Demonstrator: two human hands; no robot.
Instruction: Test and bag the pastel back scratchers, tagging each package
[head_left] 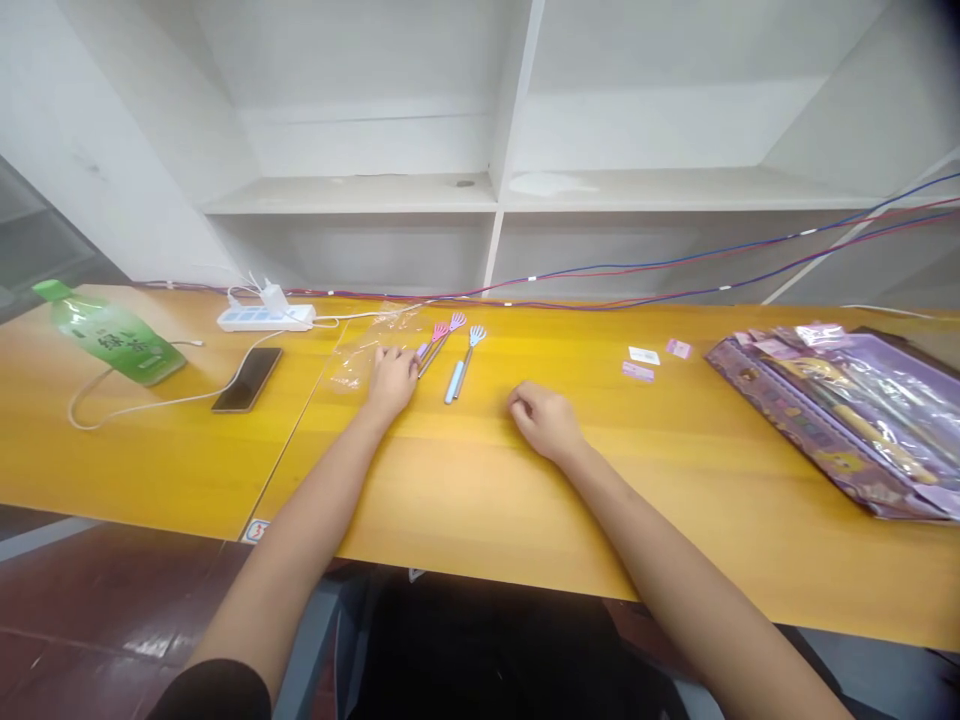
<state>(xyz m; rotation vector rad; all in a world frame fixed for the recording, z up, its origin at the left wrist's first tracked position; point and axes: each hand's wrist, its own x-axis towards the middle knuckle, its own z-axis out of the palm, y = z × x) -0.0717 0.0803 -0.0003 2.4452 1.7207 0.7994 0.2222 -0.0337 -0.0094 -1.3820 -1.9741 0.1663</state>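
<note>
My left hand [394, 382] rests on the table with its fingers curled over the lower end of a pink back scratcher [440, 331]. Its handle is mostly hidden by the fingers. Close beside it, a purple back scratcher [457, 322] lies at a slant, its lower end next to my hand. To the right is a blue back scratcher [477, 336] with a light blue handle piece [454, 382] alongside its rod. Crinkled clear plastic wrapping [352, 370] lies left of and behind my left hand. My right hand [547, 418] rests on the table in a loose fist, apart from the scratchers.
At left are a green bottle [116, 338] lying tilted, a phone [248, 380], and a white power strip [262, 318] with cables. Small cards [643, 355] lie to the right, before a purple bag [817, 430] of wrapped items. White shelves [360, 195] stand behind.
</note>
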